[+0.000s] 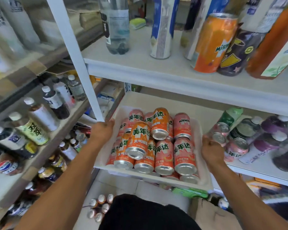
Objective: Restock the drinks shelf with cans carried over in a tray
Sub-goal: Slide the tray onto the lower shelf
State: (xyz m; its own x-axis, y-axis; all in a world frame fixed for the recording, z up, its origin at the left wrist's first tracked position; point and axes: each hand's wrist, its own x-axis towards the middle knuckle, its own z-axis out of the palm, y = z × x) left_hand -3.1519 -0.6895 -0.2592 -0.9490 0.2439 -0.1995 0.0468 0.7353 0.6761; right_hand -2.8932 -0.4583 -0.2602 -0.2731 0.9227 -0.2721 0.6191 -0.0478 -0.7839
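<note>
A person is bracing a white tray (204,181) of Mirinda cans (156,143) against the front edge of a drinks shelf (198,107), apparently sliding or resting it there so the load sits on the board rather than in the arms. At far left, bottled teas and dark soft drinks are crowding a neighbouring rack (32,128). Beside the white shelf upright (83,72), the left hand (101,131) is curling its fingers over the tray's left rim, gripping it close to the post with little room to spare on that side. In the tray, orange and pink cans are lying on their sides, stacked in loose layers, one orange can (138,140) riding on top and looking likely to roll if the tray tips. The tray's near half is overhanging the shelf lip, so it is probably not yet fully supported. At the right rim, the right hand (212,149) is gripping the tray edge, its knuckles just beside pink cans (234,146) already lying on the shelf. Open board is showing behind the tray; to the right, green and purple bottles (264,130) are closing off the space. Above, an upright orange Mirinda can (213,44) is standing among taller bottles.
</note>
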